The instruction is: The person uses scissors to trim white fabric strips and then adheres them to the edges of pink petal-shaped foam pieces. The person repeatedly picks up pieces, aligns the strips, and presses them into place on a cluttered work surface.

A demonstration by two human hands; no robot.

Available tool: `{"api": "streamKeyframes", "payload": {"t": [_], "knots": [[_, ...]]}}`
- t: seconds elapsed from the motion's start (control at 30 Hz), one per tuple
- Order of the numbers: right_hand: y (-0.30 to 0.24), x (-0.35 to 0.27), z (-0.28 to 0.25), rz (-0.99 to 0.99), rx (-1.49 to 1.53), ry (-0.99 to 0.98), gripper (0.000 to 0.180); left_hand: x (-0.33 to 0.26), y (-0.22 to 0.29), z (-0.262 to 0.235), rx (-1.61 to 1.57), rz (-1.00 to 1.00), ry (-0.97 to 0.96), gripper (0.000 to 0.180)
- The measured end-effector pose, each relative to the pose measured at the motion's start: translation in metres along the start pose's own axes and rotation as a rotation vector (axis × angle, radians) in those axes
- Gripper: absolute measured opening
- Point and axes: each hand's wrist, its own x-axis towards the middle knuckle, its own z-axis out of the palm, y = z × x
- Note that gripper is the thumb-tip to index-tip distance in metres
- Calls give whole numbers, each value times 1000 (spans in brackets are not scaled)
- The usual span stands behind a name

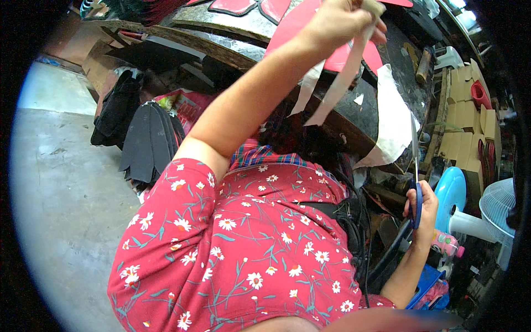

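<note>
- The left hand (357,22) is closed on white strips (338,88), high over the worktop (398,58); they hang past its near edge.
- The right hand (423,210) grips scissors (416,166) by their blue handles, off the worktop's near right corner, blades pointing up.
- The white cloth (394,122) lies between the hands, below and right of the left one, draping over the near edge; the blades stand at its right side, whether touching I cannot tell.
- Pink pieces (293,27) lie on the worktop behind the strips; a white scrap (359,99) sits near the near edge.
- Beyond the right edge stand cardboard boxes (462,110) with a red roll (480,94) among them.
- Below the right hand, a blue tub (423,285) holds pinkish items, a bottle (447,243) just beside it.
- A fan (451,199) crowds the right hand's outer side; open floor (61,182) spreads far left.
</note>
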Motion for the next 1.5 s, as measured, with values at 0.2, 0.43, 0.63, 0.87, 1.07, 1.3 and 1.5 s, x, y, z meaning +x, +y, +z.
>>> {"api": "streamKeyframes", "payload": {"t": [0.2,0.43,0.63,0.87,1.07,1.3,1.5], "knots": [[2,-16,0,101,-13,-26,19,53,-16,-20,541,371,176,33],[10,-27,0,151,-56,31,21,-8,27,6,1275,753,212,27],[21,-31,-4,201,-79,42,25,-121,4,65,730,-162,-781,27],[34,-27,9,169,18,3,30,-154,-42,98,302,-310,-493,22],[35,-34,13,116,31,43,31,-138,-50,113,182,-243,-286,36],[29,-64,19,-35,308,46,57,-103,-43,116,65,-38,-279,62],[24,-71,35,-6,273,-91,60,-115,-38,120,106,-42,-282,73]]}}
